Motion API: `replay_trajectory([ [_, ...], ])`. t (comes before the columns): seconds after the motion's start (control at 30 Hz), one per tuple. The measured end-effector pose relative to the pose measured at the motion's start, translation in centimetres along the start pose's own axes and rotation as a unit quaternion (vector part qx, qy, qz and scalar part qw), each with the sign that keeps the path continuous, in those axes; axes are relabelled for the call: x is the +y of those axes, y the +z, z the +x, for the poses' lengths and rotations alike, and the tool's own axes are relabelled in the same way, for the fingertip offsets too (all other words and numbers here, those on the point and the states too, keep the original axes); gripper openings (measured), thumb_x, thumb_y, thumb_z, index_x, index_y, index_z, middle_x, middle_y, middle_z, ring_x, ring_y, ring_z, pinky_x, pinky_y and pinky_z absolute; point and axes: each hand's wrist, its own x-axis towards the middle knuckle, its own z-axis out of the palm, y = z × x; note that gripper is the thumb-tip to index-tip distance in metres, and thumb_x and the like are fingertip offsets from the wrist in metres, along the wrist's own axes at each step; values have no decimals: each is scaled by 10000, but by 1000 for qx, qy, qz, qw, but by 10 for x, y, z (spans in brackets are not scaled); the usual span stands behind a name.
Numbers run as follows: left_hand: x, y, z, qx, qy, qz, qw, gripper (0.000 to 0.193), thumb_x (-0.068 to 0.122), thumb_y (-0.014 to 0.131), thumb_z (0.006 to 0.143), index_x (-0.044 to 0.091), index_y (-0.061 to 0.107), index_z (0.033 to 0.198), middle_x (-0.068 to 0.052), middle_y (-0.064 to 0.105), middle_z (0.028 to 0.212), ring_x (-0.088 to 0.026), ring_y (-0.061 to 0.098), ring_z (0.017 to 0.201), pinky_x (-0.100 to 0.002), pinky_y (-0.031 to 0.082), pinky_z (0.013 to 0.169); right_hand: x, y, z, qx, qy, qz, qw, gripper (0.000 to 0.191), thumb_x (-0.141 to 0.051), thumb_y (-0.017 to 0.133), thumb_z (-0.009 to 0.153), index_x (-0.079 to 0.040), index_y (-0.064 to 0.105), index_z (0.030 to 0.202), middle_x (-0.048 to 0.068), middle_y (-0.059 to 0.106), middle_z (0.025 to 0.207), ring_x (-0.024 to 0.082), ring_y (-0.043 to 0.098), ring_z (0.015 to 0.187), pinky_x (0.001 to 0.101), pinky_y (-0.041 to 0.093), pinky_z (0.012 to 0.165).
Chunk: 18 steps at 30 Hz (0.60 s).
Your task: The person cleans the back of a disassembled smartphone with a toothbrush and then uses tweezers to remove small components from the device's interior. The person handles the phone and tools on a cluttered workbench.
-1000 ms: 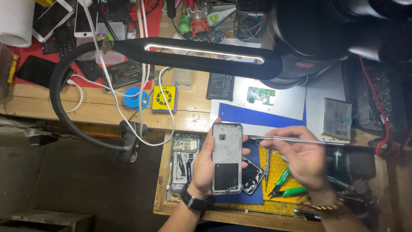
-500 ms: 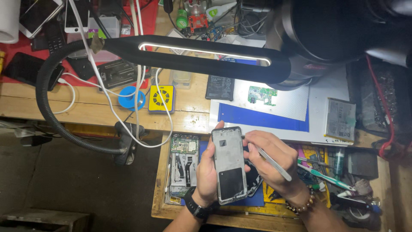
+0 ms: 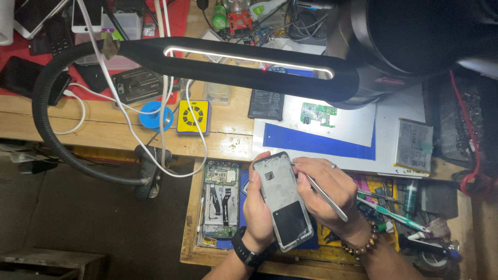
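The left hand (image 3: 259,210) is gripping a phone frame (image 3: 283,199) from its left edge, fingers curled around the back and thumb lying along the side, holding it upright over the desk (image 3: 228,136). The right hand (image 3: 332,194) is pinching metal tweezers (image 3: 324,194), whose tip is touching the frame's upper right edge. An opened phone (image 3: 220,202) is lying just left of the hands. Half a second ago the right hand was sitting slightly lower beside the frame; it is now resting against the side.

A yellow square label (image 3: 193,116) sits near the workbench's front edge — a white-faced phone screen (image 3: 86,15) lies at the far left corner.
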Motion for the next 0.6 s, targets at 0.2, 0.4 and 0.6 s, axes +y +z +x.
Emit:
replay_trajectory([
  [0.2,-4,-2,1,11,16,17,1000,463,343,278,1094,82,431,1445,-136,601,1286,-224,593,1172,-365,489,1033,3,3,-5,6,9,11,1000,137,107,677,821,95,657,956,179,714,982,341,746,918,389,619,789],
  [0.4,-3,-3,2,12,18,41,999,467,354,272,1090,79,433,1431,-139,607,1277,-223,597,1169,-363,491,1034,9,4,-2,10,-53,-6,999,131,113,689,832,112,646,955,201,708,996,362,743,928,405,622,789],
  [0.6,-4,-4,1,8,34,52,998,463,342,280,1097,69,434,1437,-136,603,1277,-222,586,1170,-359,482,1034,6,4,-4,11,-7,23,1000,142,106,679,833,110,645,971,200,712,995,357,742,927,404,620,795],
])
